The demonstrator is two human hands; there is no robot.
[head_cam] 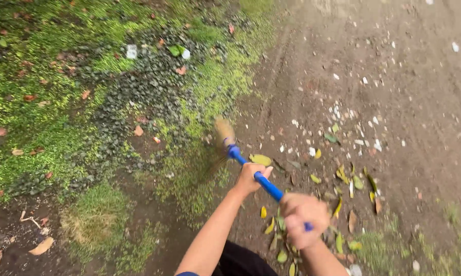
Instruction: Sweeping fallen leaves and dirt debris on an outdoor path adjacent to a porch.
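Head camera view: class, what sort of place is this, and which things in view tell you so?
Probably an outdoor yard or garden path: bare dirt ground, a mossy green patch and scattered fallen leaves, with both hands gripping a blue-handled broom.

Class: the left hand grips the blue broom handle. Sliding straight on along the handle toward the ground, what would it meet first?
Most likely the tan broom head, blurred, just past the left hand on the blue handle; mossy ground beyond.

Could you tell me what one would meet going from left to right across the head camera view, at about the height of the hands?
Tuft of grass → left hand on the blue broom handle → right hand gripping the handle's end → yellow fallen leaves → bare dirt path.
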